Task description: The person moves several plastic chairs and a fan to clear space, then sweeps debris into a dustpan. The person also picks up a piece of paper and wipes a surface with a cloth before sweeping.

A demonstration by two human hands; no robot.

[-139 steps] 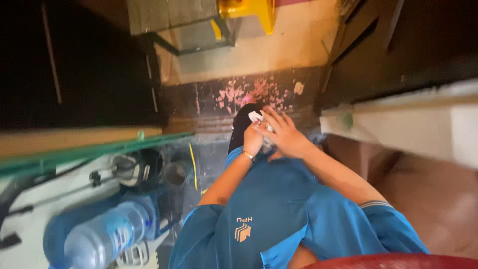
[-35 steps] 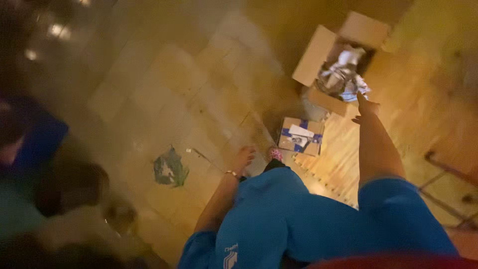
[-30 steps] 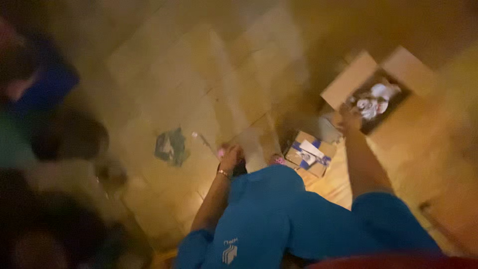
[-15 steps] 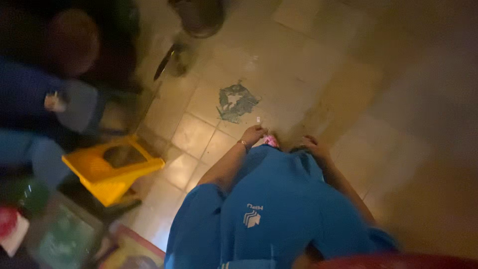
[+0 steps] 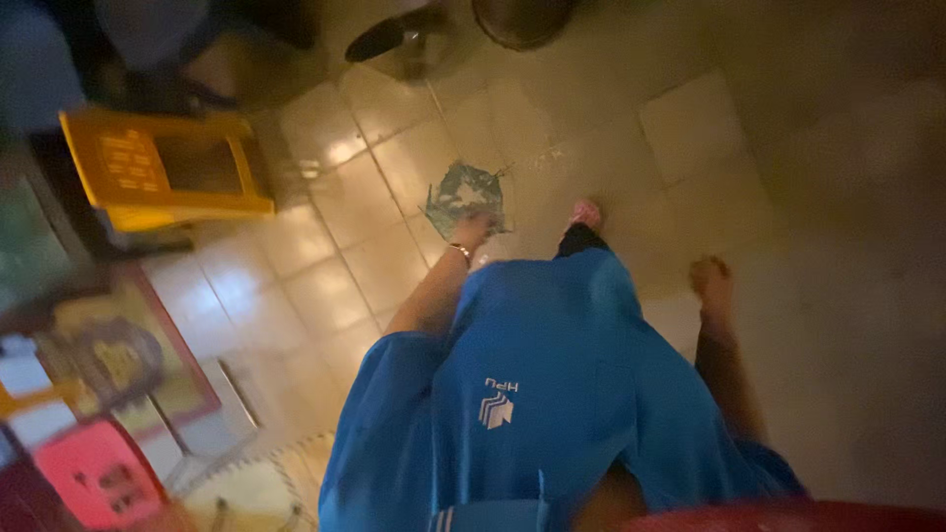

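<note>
Both hands hang low in the head view, one on each side of the person's blue shirt (image 5: pixel 532 394). The left hand (image 5: pixel 471 232), with a thin band at the wrist, reaches down over the lower edge of a crumpled greenish scrap (image 5: pixel 463 195) that lies flat on the pale tiled floor (image 5: pixel 325 276); whether the fingers touch it or only hover above it I cannot tell, and the blur hides whether they are spread or curled. The right hand (image 5: pixel 711 281) hangs apart from the scrap on the other side of the body, fingers loosely curled and holding nothing that shows (motion blur softens its outline).

Between the two hands, just past the shirt hem, a pink shoe tip (image 5: pixel 585 213) sits on the tiles, near the scrap. A yellow plastic stool (image 5: pixel 168 167) stands well to the left of the scrap. Beyond it, at the top edge, a dark slipper (image 5: pixel 379 39) rests on the floor. At lower left lie a framed picture (image 5: pixel 118 355) and a pink box (image 5: pixel 99 478), well apart from both hands.
</note>
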